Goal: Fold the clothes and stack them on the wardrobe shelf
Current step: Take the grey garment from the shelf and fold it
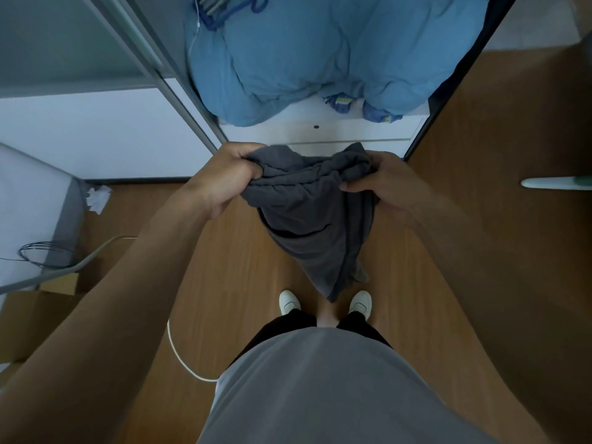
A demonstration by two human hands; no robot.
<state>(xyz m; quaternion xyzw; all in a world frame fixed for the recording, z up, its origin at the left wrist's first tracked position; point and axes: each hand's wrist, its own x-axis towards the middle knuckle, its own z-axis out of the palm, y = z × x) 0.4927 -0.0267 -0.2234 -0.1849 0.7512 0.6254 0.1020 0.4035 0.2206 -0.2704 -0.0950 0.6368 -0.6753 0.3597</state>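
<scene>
Floorboards (221,270) lie below the wardrobe shelf (304,115); before it your left grip (224,179) and right grip (389,184) clutch a bunched grey garment (312,222), folding seemingly barely begun.

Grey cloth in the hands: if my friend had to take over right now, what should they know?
Left hand: grips the top edge of the dark grey garment.
Right hand: pinches the same edge on the other side.
Garment: bunched between the hands, the rest hangs loose toward the wooden floor, in front of the white wardrobe shelf.
Shelf: bulky blue bedding lies on it; no folded stack shows there.
Done: garment picked up.
Left: spread it out, fold it, set it on the shelf, then see to any other clothes.
</scene>
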